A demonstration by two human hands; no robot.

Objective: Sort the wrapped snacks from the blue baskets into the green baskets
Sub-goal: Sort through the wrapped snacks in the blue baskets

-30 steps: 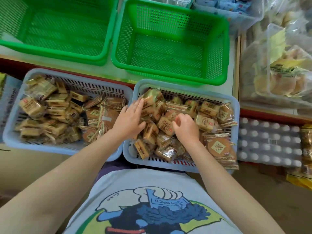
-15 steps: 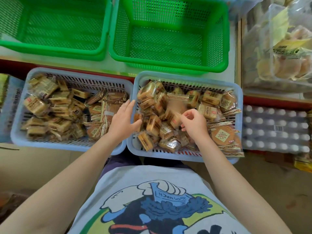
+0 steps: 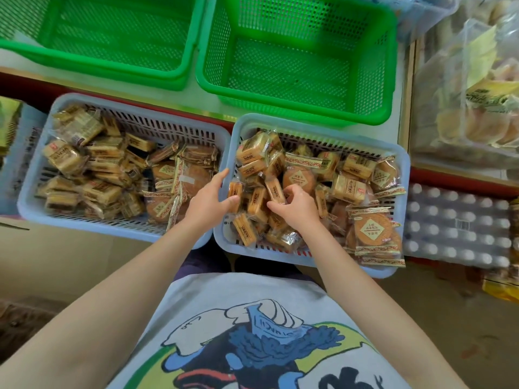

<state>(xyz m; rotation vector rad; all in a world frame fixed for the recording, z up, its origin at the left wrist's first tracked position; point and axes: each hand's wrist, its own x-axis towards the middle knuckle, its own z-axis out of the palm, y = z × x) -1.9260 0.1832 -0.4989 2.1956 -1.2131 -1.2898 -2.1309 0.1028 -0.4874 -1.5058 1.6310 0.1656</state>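
Note:
Two blue baskets hold wrapped snacks: the left blue basket [image 3: 126, 229] and the right blue basket [image 3: 317, 125]. Both mix small rectangular cakes with round flat cakes [image 3: 372, 228]. Beyond them stand the left green basket [image 3: 112, 35] and the right green basket [image 3: 295, 68], with nothing in them. My left hand [image 3: 206, 202] lies over the rims between the blue baskets, thumb and fingers round a small rectangular snack [image 3: 235, 191]. My right hand [image 3: 299, 207] is inside the right blue basket, fingers curled and pinching another rectangular snack [image 3: 275, 190].
Clear bags of pale pastries [image 3: 471, 94] are piled at the right. Below them lies a wrapped pack of white-capped bottles [image 3: 455, 226]. More packaged goods [image 3: 11, 122] sit at the far left edge. My shirt fills the bottom of the view.
My right hand has slid a little left and curled round a rectangular snack, baring a round cake behind it. My left hand has drawn back to the basket rims with a small snack.

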